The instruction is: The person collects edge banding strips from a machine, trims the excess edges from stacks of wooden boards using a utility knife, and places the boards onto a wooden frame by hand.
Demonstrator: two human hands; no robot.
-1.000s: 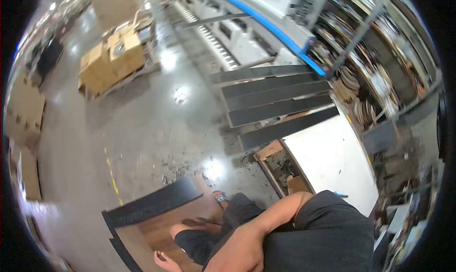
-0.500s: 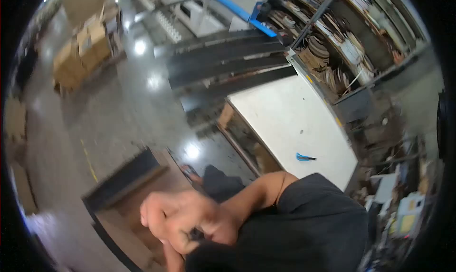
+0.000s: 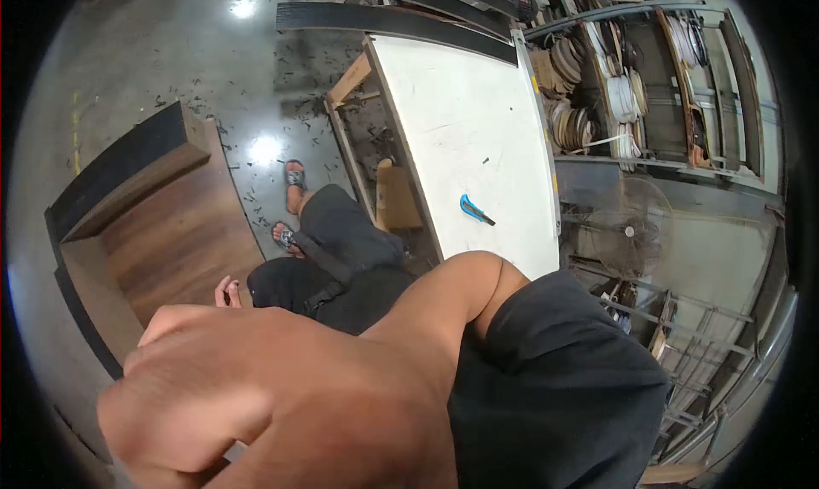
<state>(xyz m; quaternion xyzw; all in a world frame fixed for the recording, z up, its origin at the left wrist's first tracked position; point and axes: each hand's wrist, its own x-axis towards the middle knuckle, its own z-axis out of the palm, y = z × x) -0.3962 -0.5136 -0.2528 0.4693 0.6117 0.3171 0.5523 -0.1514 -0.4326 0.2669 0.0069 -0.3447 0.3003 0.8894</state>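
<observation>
And here's the right hand [image 3: 222, 378], looming large on the near side, its arm bent across from the dark shirt [image 3: 554, 395]. Its fingers are curled in, knuckles to the left, and I can't tell whether anything sits inside that curl. Just past it, the left hand [image 3: 228, 293] peeks out, a few bent fingers showing in front of the box [image 3: 171, 241], the rest covered; whether it grips anything I can't say, nor whether it's touching the wood.

The box lies at left, tilted across the scene, brown wood grain inside, black along its far and left edges. Between box and counter [image 3: 461, 139] stand two feet in sandals [image 3: 294, 175], below dark shorts [image 3: 341, 224]. Black scraps [image 3: 319, 139] litter the shiny floor [image 3: 171, 71] all around them!

Over to the right of the feet, the counter shows its white top, and there's a blue cutter [image 3: 476, 209] lying loose toward the near end, well apart from both hands. A brown board [image 3: 397, 199] leans underneath. At the far end, black strips [image 3: 392, 30] run crosswise. Farther right, rolls [image 3: 570, 129] crowd the rack [image 3: 614, 160], with a round fan [image 3: 631, 230] on the nearer side of it.
</observation>
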